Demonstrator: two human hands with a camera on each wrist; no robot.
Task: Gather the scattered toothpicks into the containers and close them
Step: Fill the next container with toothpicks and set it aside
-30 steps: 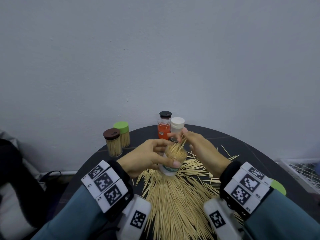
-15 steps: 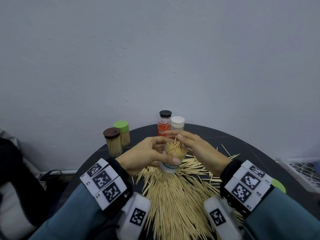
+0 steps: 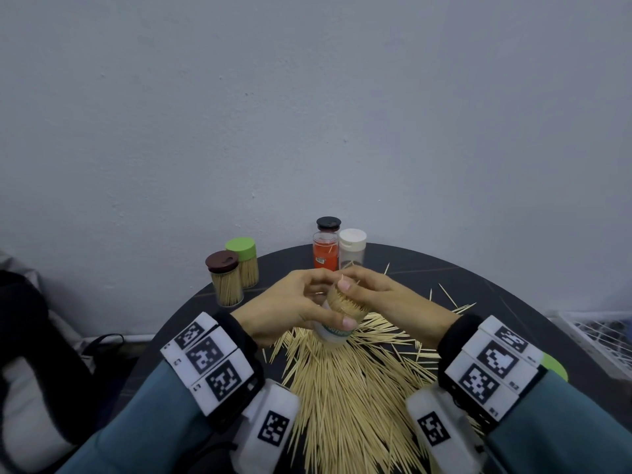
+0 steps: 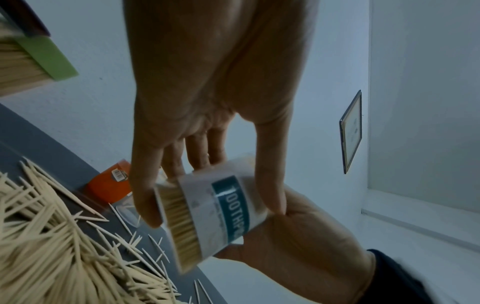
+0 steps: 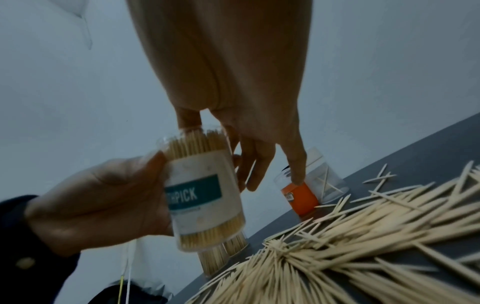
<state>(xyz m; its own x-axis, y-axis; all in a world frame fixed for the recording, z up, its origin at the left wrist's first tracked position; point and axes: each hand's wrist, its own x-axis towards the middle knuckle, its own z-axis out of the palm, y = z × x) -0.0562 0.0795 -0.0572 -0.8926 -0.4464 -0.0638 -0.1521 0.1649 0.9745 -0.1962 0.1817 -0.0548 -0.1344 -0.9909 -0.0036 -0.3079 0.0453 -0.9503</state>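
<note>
A: What is the left hand (image 3: 286,307) doing?

B: It holds a clear jar (image 3: 337,323) with a white label. The thumb and fingers are curled round the jar, and it is up off the table (image 3: 513,302). The jar is open on top and packed full of toothpicks (image 3: 343,299).

A: And the right hand (image 3: 386,295)?

B: It sits at the top of the jar. The thumb is on the near side of the rim. From the right wrist, the fingers (image 5: 255,164) reach past the far side, loosely bent. I cannot tell if they pinch a toothpick.

A: Where are the loose toothpicks?

B: A big pile (image 3: 349,388) lies on the dark round table, near the person and under both hands. A few lie off to the right.

A: What else is on the table?

B: Far left stand two full jars, one with a brown lid (image 3: 224,280) and one with a green lid (image 3: 244,260), touching side by side. Far in the middle stand a jar with an orange label (image 3: 325,253), a jar with a white lid (image 3: 352,248), and a jar with a black lid (image 3: 328,224) behind them. A loose green lid (image 3: 555,367) sits at the right edge.
</note>
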